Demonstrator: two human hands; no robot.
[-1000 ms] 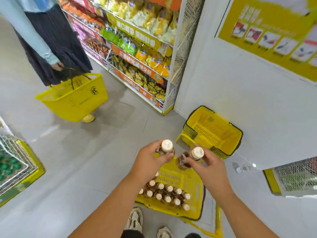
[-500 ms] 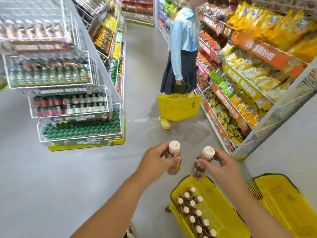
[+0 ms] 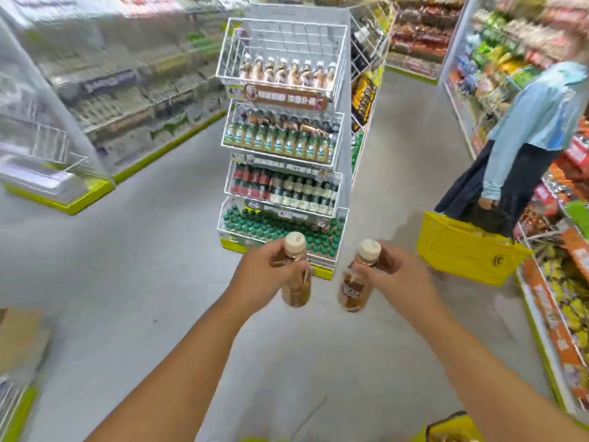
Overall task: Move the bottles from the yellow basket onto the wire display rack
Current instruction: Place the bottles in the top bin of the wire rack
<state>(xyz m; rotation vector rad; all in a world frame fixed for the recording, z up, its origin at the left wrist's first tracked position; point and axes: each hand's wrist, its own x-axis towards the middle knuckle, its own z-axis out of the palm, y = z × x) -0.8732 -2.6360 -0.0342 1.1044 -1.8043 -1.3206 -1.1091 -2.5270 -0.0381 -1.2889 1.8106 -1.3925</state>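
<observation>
The view has swung round from the basket on the floor, so the wire display rack now stands straight ahead and only a corner of the yellow basket shows at the bottom edge. The left hand grips one bottle by its neck and the right hand grips another bottle likewise, both upright and apart. That hold probably suits lowering them into the top tier, where matching white-capped bottles stand in a row, while a shopper waits to the right
</observation>
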